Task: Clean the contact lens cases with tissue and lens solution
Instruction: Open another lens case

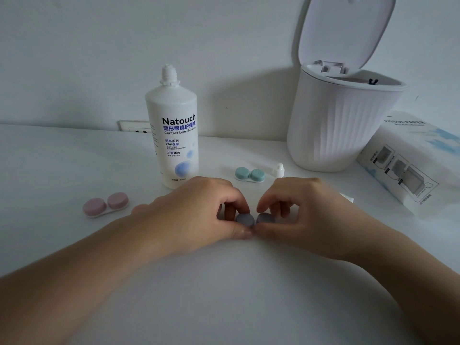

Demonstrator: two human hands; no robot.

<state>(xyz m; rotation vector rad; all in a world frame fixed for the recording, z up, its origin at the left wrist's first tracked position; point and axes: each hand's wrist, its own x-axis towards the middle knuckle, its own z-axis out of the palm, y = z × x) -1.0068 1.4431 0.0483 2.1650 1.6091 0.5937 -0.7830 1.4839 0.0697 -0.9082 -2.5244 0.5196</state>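
Note:
A grey contact lens case (254, 218) lies on the white table between my hands. My left hand (199, 210) pinches its left cap with thumb and fingers. My right hand (303, 210) pinches its right cap the same way. A pink lens case (105, 203) lies to the left, caps on. A teal lens case (250, 174) lies behind my hands, caps on. The white lens solution bottle (174, 130) stands upright behind my left hand with its cap off. The small white bottle cap (278, 170) stands next to the teal case. A tissue pack (408, 160) lies at the right.
A white ribbed bin (341, 125) with its lid raised stands at the back right, against the wall. A wall socket (134, 126) shows behind the bottle. A bit of white tissue (347, 196) peeks out behind my right wrist.

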